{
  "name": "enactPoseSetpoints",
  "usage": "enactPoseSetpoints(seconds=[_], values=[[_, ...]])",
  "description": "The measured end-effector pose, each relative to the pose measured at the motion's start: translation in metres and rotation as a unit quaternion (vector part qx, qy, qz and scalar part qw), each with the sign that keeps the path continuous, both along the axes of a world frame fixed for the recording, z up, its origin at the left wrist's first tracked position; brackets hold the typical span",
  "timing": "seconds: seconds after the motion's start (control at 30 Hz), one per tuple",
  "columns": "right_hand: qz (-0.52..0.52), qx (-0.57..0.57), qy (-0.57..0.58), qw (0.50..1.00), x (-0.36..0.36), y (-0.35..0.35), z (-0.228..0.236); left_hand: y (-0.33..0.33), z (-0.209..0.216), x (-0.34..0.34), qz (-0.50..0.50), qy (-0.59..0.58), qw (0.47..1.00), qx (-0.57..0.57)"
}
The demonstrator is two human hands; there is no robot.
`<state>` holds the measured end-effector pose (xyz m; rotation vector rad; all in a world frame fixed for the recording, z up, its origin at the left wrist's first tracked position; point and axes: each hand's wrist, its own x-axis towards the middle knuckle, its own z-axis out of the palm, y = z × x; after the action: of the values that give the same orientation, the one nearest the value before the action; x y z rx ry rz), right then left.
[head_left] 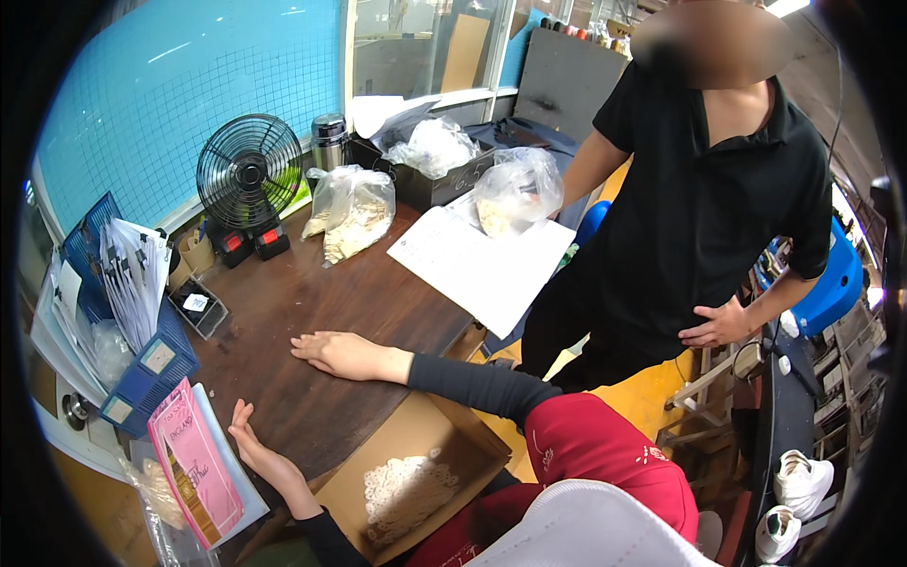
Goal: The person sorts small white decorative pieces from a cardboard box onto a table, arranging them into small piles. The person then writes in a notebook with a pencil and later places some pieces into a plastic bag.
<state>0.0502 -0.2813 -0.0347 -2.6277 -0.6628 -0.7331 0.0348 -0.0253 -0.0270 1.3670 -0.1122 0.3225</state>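
Note:
My right hand (pixel 342 355) lies palm down on the dark brown wooden table (pixel 283 302), its fingers stretched out and nothing in them. My left hand (pixel 265 452) is at the table's near left edge, open, with its fingers extended and the palm turned sideways. Just left of it lies a pink notebook (pixel 196 463) with a blue-white edge. Between my forearms is an open cardboard box (pixel 482 442). Inside it a pile of small white ring-shaped pieces (pixel 408 493) covers part of the bottom.
A blue file rack (pixel 156 364), a small black tray (pixel 200 307) and a fan (pixel 249 170) line the left and back. Bags of pale pieces (pixel 354 217) and white paper sheets (pixel 472 260) lie farther off. A co-worker in black (pixel 694 189) stands at right, one arm reaching behind a bag (pixel 520 194).

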Motion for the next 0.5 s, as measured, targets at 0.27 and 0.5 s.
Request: enactPoseSetpoints(seconds=[0.27,0.5], values=[[-0.105,-0.005,0.027,0.994,-0.106,-0.005,0.022,0.000,-0.003,0.000,0.002,-0.031,0.997,0.064],[-0.083,-0.027,-0.051,0.995,-0.127,-0.010,0.021,0.004,-0.010,0.005,-0.010,-0.052,0.994,0.095]])
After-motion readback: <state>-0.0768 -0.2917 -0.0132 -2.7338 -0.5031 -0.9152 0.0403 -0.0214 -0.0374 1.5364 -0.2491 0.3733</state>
